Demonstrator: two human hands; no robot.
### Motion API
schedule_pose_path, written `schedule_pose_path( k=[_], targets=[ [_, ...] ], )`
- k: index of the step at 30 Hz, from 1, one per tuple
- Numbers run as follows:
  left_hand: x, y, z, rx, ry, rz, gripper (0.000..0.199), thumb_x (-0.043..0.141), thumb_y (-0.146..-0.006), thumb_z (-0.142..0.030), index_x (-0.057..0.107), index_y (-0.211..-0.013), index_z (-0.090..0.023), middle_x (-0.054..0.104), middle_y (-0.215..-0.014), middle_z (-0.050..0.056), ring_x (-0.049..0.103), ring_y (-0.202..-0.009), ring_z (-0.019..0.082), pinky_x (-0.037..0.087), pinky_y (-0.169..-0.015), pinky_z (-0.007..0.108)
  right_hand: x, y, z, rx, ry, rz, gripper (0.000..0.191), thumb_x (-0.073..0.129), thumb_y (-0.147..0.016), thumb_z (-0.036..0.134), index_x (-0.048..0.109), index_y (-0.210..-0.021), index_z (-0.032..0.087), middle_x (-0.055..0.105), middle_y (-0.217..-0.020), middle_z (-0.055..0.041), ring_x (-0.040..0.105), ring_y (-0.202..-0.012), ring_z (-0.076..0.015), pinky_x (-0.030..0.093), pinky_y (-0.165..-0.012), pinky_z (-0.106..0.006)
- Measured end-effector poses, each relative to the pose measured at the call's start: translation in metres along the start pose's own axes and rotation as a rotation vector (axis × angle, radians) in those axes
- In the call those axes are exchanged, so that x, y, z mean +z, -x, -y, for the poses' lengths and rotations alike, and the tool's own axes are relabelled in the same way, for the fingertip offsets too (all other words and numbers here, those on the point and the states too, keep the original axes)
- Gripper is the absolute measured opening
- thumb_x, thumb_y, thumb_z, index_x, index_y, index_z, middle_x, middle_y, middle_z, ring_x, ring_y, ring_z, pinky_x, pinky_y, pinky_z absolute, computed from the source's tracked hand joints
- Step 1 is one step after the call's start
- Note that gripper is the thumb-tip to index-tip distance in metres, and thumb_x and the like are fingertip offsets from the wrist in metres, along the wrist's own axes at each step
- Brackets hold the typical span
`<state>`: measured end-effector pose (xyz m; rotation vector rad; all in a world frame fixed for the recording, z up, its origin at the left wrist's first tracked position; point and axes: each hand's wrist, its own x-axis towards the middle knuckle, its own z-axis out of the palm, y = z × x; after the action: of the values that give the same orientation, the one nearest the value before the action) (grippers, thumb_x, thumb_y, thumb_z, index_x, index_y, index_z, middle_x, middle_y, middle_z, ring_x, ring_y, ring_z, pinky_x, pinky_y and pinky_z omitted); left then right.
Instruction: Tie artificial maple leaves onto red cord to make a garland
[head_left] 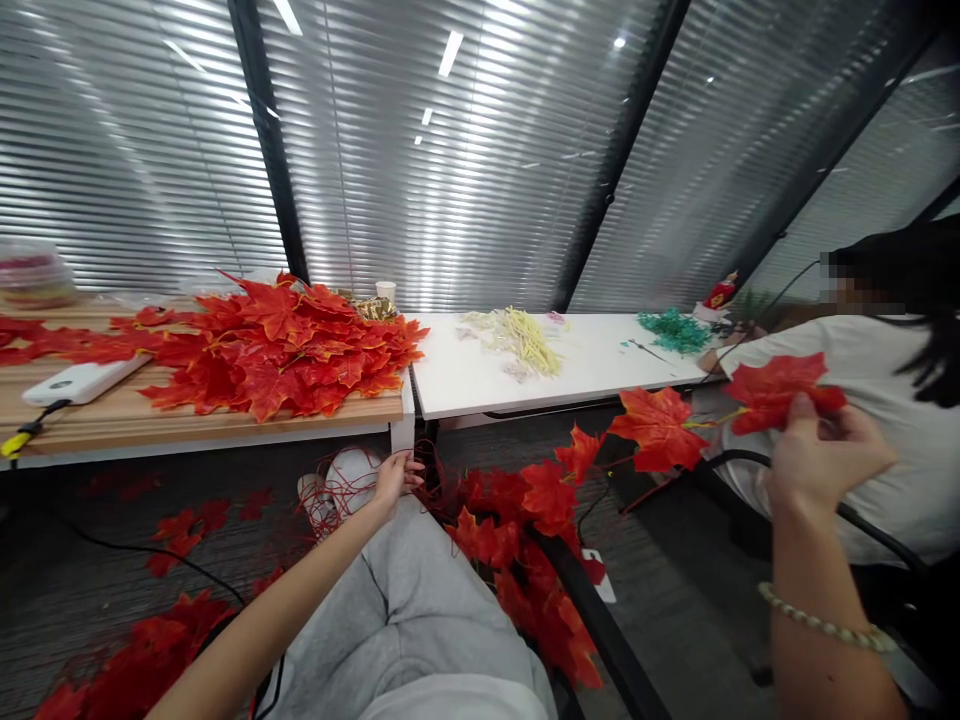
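My right hand (829,455) is raised at the right, its thumb and fingers pinching a red artificial maple leaf (780,390). That leaf belongs to a maple leaf garland (660,428), which slopes down leftward to a bunch of leaves beside my right leg. My left hand (397,480) is over my knee, its fingers curled around thin red string (341,495). Loops of the string spread over the knee and on both sides of that hand. Exactly how the fingers grip it is too small to see.
A heap of maple leaves (300,350) covers part of the wooden table (360,405), near a white power bank (86,380). Yellow strips (529,340) and green material (675,330) lie on the white table (450,390). A co-worker (885,400) sits at the right. More leaves (165,640) hang low left.
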<state>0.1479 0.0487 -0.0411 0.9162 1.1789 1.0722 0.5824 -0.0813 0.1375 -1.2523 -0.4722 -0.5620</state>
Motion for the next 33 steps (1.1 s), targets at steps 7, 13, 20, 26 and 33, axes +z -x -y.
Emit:
schedule_pose_path(
  k=[7, 13, 20, 26, 33],
  targets=[
    [0.030, 0.022, -0.010, 0.249, -0.194, 0.160, 0.025, 0.050, -0.080, -0.021, 0.051, -0.105, -0.017, 0.061, -0.086, 0.003, 0.058, -0.062, 0.010, 0.047, -0.062, 0.022, 0.026, -0.001, 0.017, -0.222, -0.040, 0.100, 0.007, 0.064, -0.068, 0.026, 0.068, -0.073, 0.023, 0.063, -0.067, -0.0097, 0.059, -0.059, -0.0223, 0.040, -0.052, -0.036],
    [0.056, 0.055, -0.011, 0.721, -0.720, 0.620, 0.023, 0.040, -0.086, -0.022, 0.057, -0.101, -0.018, 0.060, -0.098, 0.007, 0.056, -0.090, 0.017, 0.044, -0.083, 0.030, 0.051, -0.014, 0.078, -0.455, -0.197, 0.172, 0.009, 0.060, -0.076, 0.029, 0.066, -0.078, 0.022, 0.060, -0.072, -0.0069, 0.059, -0.068, -0.0217, 0.043, -0.058, -0.035],
    [0.076, 0.073, -0.020, 0.834, -0.790, 0.834, 0.022, 0.040, -0.087, -0.019, 0.057, -0.102, -0.016, 0.059, -0.102, 0.008, 0.053, -0.097, 0.016, 0.041, -0.089, 0.029, 0.059, -0.019, 0.138, -0.642, -0.378, 0.223, 0.011, 0.056, -0.081, 0.025, 0.065, -0.087, 0.021, 0.058, -0.077, -0.0041, 0.059, -0.077, -0.0179, 0.046, -0.067, -0.031],
    [0.106, 0.110, -0.084, 0.899, -0.642, 0.943, 0.028, 0.039, -0.089, -0.028, 0.054, -0.111, -0.017, 0.059, -0.109, 0.009, 0.053, -0.102, 0.017, 0.040, -0.093, 0.030, 0.073, 0.006, 0.170, -0.566, -0.434, 0.282, 0.013, 0.056, -0.081, 0.028, 0.062, -0.081, 0.016, 0.057, -0.074, -0.0025, 0.057, -0.073, -0.0134, 0.046, -0.065, -0.027],
    [0.134, 0.140, -0.140, 0.583, -0.160, 0.808, 0.051, 0.053, -0.083, -0.034, 0.037, -0.129, -0.019, 0.047, -0.128, 0.014, 0.049, -0.111, 0.021, 0.039, -0.094, 0.037, 0.093, 0.060, 0.190, -0.449, -0.500, 0.493, 0.019, 0.054, -0.082, 0.033, 0.060, -0.082, 0.015, 0.058, -0.073, -0.0015, 0.056, -0.064, -0.0103, 0.046, -0.059, -0.024]
  ],
)
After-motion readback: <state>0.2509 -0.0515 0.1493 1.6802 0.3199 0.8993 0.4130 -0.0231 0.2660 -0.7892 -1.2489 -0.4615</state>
